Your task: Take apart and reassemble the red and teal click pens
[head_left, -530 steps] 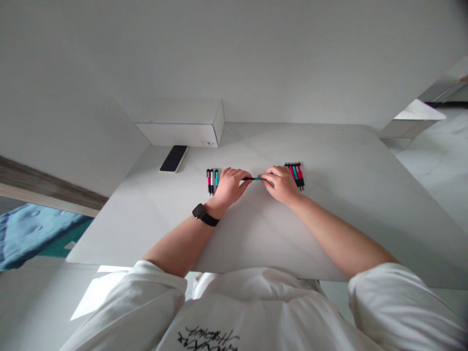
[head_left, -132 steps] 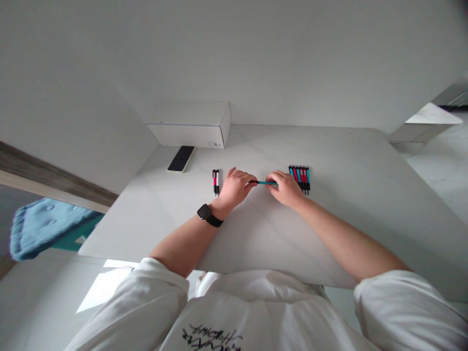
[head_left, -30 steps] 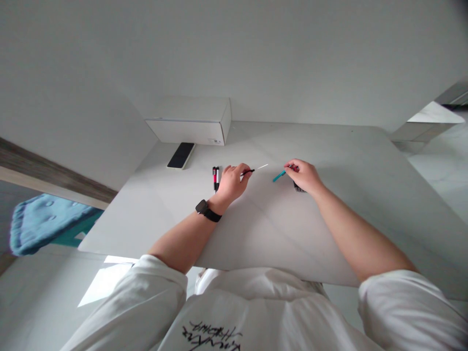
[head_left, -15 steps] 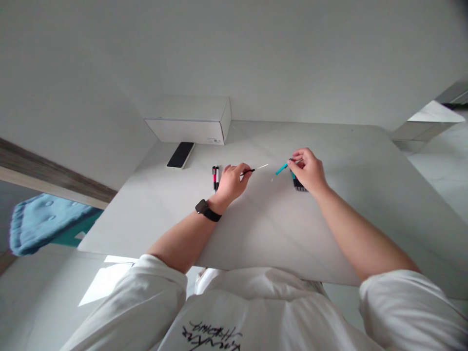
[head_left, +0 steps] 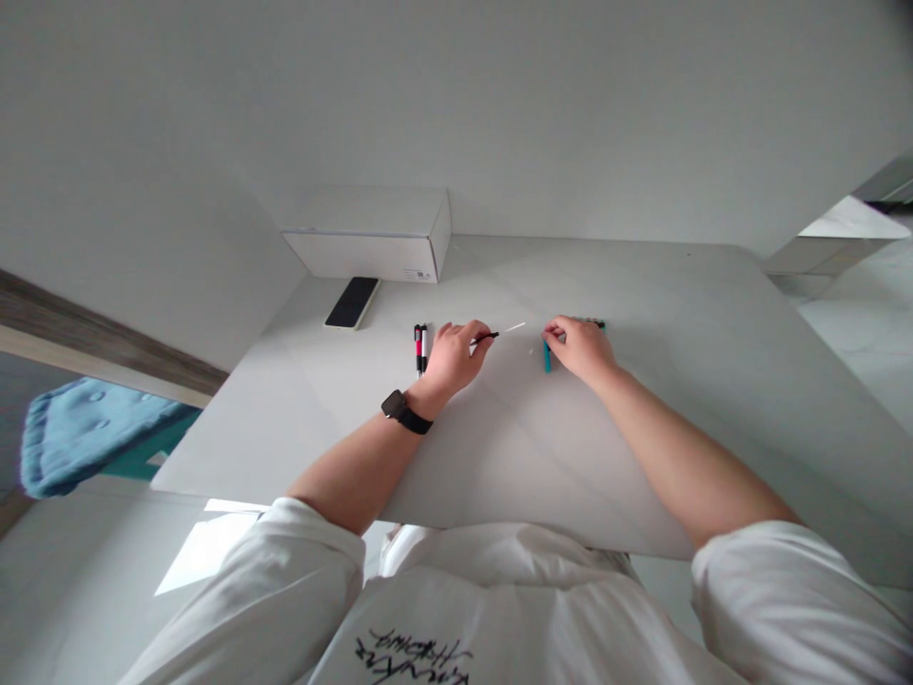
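My left hand (head_left: 456, 352) is closed in a pinch round a slim black pen part (head_left: 487, 337). Just beyond its dark end, a thin white rod (head_left: 512, 327) points to the right; I cannot tell whether the two are joined. Under my right hand (head_left: 581, 347), whose thumb and fingers are pinched together, a teal pen barrel (head_left: 548, 358) extends toward me from the fingertips. Beyond that hand, the ends of several dark and green pens (head_left: 599, 325) show, mostly hidden. To the left of my left hand lie two pens, one red and black (head_left: 418, 350), the other white and black (head_left: 425, 344).
A white box (head_left: 363, 252) stands against the wall at the back left of the white table (head_left: 499, 438). A phone (head_left: 353, 303) lies in front of it. Between my hands is a tiny pale piece (head_left: 531, 352). A blue cushion (head_left: 100, 428) is off to the left.
My right hand has moved left and toward me with the teal barrel, which has swung from slanted to pointing at me. My left hand has hardly moved.
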The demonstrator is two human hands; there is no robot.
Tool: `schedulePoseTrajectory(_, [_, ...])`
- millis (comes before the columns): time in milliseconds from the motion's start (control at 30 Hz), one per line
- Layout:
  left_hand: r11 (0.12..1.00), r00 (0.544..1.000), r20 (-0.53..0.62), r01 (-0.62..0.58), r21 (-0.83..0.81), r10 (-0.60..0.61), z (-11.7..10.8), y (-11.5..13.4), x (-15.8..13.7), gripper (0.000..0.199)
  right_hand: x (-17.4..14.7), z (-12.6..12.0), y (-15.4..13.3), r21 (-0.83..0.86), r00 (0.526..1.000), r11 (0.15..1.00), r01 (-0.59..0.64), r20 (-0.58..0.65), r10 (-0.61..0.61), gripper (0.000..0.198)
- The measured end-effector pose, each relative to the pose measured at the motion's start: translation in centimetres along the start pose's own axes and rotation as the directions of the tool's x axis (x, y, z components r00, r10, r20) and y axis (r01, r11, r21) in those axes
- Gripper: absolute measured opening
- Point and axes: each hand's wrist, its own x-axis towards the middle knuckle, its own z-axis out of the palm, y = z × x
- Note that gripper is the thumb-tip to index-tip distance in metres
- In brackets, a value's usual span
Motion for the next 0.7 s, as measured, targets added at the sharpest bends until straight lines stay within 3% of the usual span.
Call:
schedulePoseTrajectory(167, [1.000, 1.000, 0.004, -0.007, 0.010, 0.007, 0.0, -0.2, 0.0, 0.011, -0.5, -0.9, -0.2, -0.105, 0.999, 0.994, 0.042, -0.017, -0.044, 0.025])
schedulePoseTrajectory(467, [1.000, 1.000, 0.011, -0.003, 0.011, 0.003, 0.0, -0.2, 0.0, 0.012, -0.6, -0.8, 0.4, -0.055, 0.956, 0.986, 0.159, 0.257, -0.140, 0.041])
schedulePoseTrajectory(700, [1.000, 1.000, 0.003, -0.009, -0.005, 0.009, 0.2, -0.2, 0.0, 0.010, -1.0, -0.5, 0.0, -0.005, 0.952, 0.985, 0.170, 0.258, -0.163, 0.048])
